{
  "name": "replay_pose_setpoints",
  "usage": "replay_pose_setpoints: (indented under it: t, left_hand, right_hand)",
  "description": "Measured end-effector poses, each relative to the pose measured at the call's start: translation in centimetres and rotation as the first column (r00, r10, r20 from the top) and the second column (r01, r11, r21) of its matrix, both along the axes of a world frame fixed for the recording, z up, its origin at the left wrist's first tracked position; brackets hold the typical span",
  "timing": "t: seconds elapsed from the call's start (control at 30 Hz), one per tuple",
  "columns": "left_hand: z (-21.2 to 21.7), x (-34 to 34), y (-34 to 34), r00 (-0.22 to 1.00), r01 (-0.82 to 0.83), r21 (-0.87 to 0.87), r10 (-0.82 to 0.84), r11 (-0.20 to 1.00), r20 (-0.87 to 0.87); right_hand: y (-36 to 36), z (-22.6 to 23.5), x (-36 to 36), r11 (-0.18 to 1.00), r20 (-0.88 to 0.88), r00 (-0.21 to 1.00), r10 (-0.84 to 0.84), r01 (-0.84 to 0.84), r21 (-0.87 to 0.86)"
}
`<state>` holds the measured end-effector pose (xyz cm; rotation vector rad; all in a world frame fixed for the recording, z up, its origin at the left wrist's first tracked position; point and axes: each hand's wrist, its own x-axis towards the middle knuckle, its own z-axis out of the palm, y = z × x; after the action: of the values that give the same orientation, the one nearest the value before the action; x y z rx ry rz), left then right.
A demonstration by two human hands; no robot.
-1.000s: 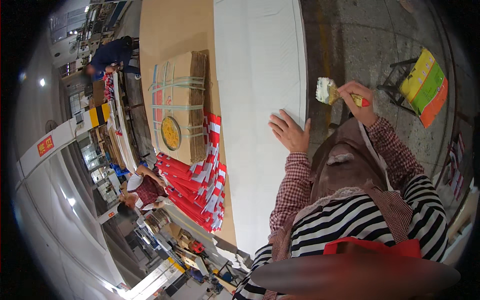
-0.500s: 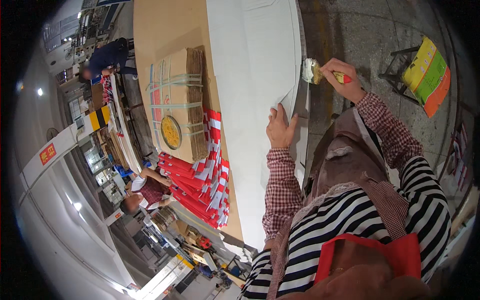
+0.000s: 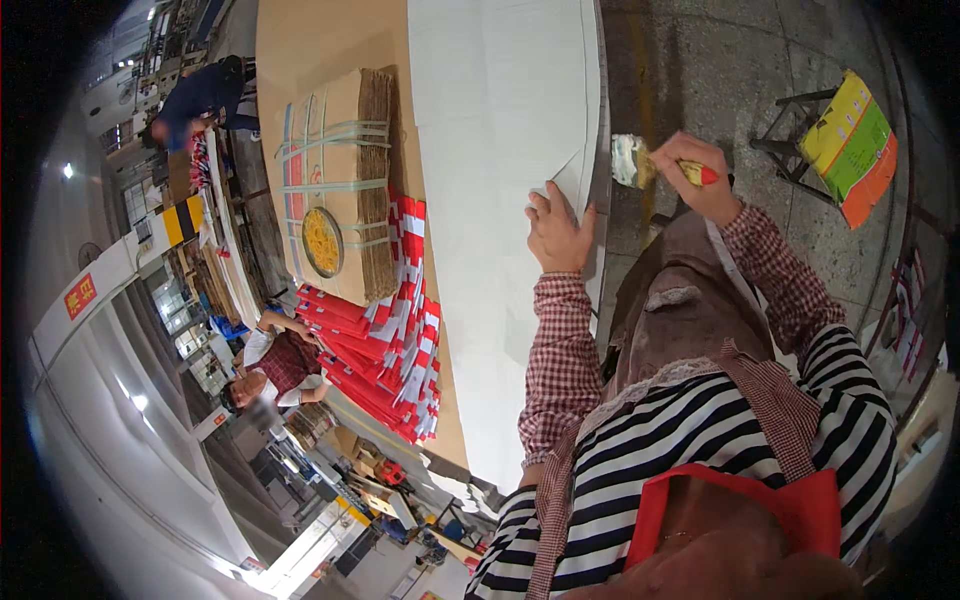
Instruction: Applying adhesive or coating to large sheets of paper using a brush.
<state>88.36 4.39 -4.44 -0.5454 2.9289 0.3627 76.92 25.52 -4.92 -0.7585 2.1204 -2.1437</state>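
On the right edge of a stack of long white paper sheets (image 3: 480, 300), my left hand (image 3: 560, 232) lies open with fingers spread. A sheet corner looks slightly folded or lifted beside its index finger. My right hand (image 3: 705, 182) is closed round the handle of a wide flat brush (image 3: 632, 162), whose red-tipped, yellowish handle shows in the fist. White paste coats the bristles. The brush is held just past the right edge of the sheets, over the floor, with a small gap between.
Left of the sheets, brown board (image 3: 330, 45) carries a strapped bundle of cardboard (image 3: 340, 180) with a round tin of rubber bands (image 3: 322, 242) on it. Red-and-white folded pieces (image 3: 385, 370) spread beside it. A stool (image 3: 800, 150) with a coloured panel stands right. Two people work at far left.
The brush and my right hand have moved slightly right and nearer me, away from the sheet edge. My left hand stays on the sheets. The whole view has shifted a little.
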Motion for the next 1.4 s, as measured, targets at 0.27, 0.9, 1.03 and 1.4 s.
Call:
replay_pose_setpoints:
  t: [0.27, 0.9, 1.03, 1.4]
  left_hand:
    - [-3.0, 3.0, 5.1, 0.978, -0.196, -0.217, 0.173, 0.956, -0.120]
    - [1.6, 5.2, -1.3, 0.999, 0.000, 0.119, -0.004, 0.993, 0.038]
    - [1.5, 5.6, -1.8, 1.000, 0.008, 0.087, -0.008, 0.996, -0.008]
    - [3.0, 4.8, -1.1, 0.990, -0.057, 0.026, 0.053, 0.998, 0.132]
  right_hand:
    - [2.5, 0.9, 2.3, 0.998, 0.013, 0.998, -0.064, 0.064, 0.008]
    - [-1.6, -1.5, 2.0, 0.998, -0.086, 0.995, -0.054, 0.053, -0.021]
    - [-1.2, -0.5, 3.2, 0.999, -0.021, 1.000, 0.018, -0.018, 0.036]
    - [-1.3, 0.7, 5.1, 0.999, 0.026, 0.999, 0.044, -0.045, 0.013]
